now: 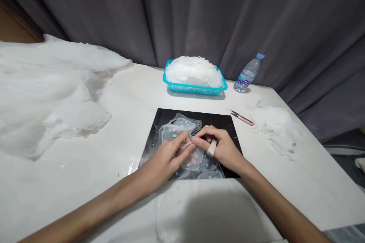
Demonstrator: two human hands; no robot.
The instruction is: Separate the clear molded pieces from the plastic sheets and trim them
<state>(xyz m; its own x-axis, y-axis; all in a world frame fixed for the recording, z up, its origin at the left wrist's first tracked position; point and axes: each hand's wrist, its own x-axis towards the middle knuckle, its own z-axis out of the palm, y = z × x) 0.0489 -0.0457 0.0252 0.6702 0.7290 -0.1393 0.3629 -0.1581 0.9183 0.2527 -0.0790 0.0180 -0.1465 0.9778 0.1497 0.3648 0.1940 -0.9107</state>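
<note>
Both of my hands meet over a black mat (165, 115) in the middle of the white table. Several clear plastic phone-case-shaped pieces (178, 129) lie on the mat, overlapping. My left hand (168, 159) pinches a small thin clear piece between thumb and fingers. My right hand (219, 146) pinches the same spot from the other side, fingertips touching those of the left. A pale band wraps one finger of the right hand. What exactly sits between the fingertips is too small to name.
A turquoise basket (196, 89) heaped with white scraps stands behind the mat. A water bottle (248, 74) stands at the back right. Small pink snips (242, 117) lie right of the mat, beside a white scrap pile (276, 125). White fabric (48, 91) covers the left.
</note>
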